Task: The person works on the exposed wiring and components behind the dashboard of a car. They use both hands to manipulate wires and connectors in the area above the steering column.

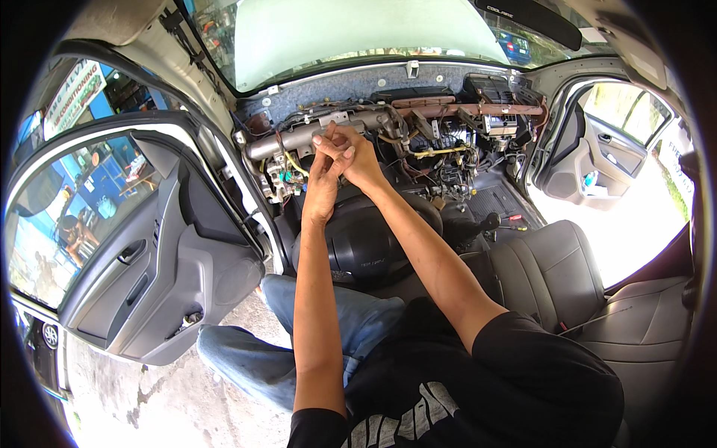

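Observation:
Above the steering wheel, my two hands meet in front of the stripped dashboard. My left hand is closed, its fingertips pressed up against the other hand. My right hand is closed too, its fingers bent across the left fingers. Whatever lies between them, if anything, is hidden. Just behind the hands runs a grey metal dashboard crossbar, which continues to the right as a brownish bar. Loose wiring with a yellow strand hangs below the crossbar, near my left hand.
The driver's door stands open at left, the passenger door at right. A gear lever rises beside the wheel, near a red-handled tool. Grey seats fill the right side. A person shows beyond the left window.

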### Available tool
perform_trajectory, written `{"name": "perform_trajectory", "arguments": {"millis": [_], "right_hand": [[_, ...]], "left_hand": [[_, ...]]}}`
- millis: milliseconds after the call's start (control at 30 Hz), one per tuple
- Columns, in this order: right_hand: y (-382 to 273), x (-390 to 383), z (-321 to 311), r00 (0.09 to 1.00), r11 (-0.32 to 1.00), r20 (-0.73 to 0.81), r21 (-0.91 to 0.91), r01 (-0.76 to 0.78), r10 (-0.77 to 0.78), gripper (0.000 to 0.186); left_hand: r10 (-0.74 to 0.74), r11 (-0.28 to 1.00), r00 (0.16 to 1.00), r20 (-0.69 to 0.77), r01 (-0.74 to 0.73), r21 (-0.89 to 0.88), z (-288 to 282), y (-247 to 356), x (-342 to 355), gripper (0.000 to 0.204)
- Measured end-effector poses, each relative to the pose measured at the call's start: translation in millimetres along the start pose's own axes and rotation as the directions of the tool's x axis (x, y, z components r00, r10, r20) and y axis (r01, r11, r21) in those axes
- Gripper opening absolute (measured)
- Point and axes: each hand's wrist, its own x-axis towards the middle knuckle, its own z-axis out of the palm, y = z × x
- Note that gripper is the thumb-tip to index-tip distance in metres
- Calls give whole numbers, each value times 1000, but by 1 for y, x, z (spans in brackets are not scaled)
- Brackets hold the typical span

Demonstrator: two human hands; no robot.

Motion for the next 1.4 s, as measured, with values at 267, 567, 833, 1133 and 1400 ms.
{"name": "perform_trajectory", "arguments": {"millis": [267, 567, 833, 1133, 1400], "right_hand": [[-1, 0, -3, 1000, 998, -7, -69, 12, -13, 82], [1, 0, -1, 998, 994, -35, -97, 56, -60, 91], [2, 2, -1, 998, 994, -33, -102, 51, -54, 91], [2, 1, -1, 997, 993, -40, -102, 57, -62, 89], [-2, 1, -2, 999, 998, 11, -56, 33, -32, 97]], "left_hand": [[-2, 999, 1000, 16, 3, -40, -1, -3, 1, 77], [-2, 999, 1000, 20, 2, -40, -1, -4, 2, 78], [3, 998, 1000, 18, -2, -58, -1, -4, 1, 78], [4, 998, 1000, 17, -3, -62, -2, -5, 2, 77], [-12, 1000, 1000, 12, 12, 10, -2, 2, 0, 78]]}}
